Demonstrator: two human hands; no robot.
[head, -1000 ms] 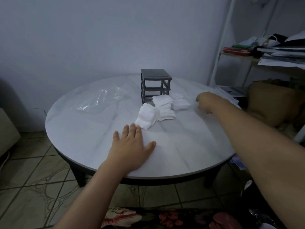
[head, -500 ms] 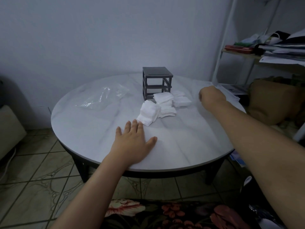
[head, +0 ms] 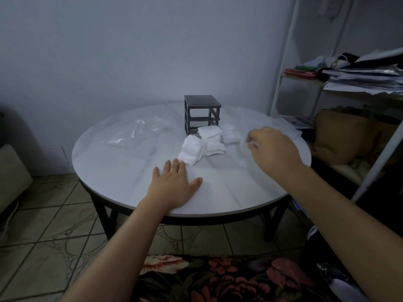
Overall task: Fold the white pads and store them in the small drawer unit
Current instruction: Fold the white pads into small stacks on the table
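Observation:
A small dark grey drawer unit (head: pixel 201 114) stands at the far middle of the round white table (head: pixel 122 171), its slots showing no drawers. Several white pads (head: pixel 207 142) lie in a loose heap right in front of it. My left hand (head: pixel 172 184) rests flat and open on the tabletop, fingertips just short of the nearest pad. My right hand (head: pixel 272 149) hovers to the right of the heap with thumb and fingers pinched on a thin, pale, blurred sheet (head: pixel 245 143) that looks like a white pad.
A crumpled clear plastic bag (head: pixel 135 136) lies on the table's left side. A white shelf (head: pixel 357 81) with stacked papers and books stands close on the right, with a brown bag (head: pixel 344 136) under it. Below is tiled floor.
My right hand has moved from the table's right edge leftward toward the heap of pads, its fingers now pinched. My left hand has stayed flat on the table.

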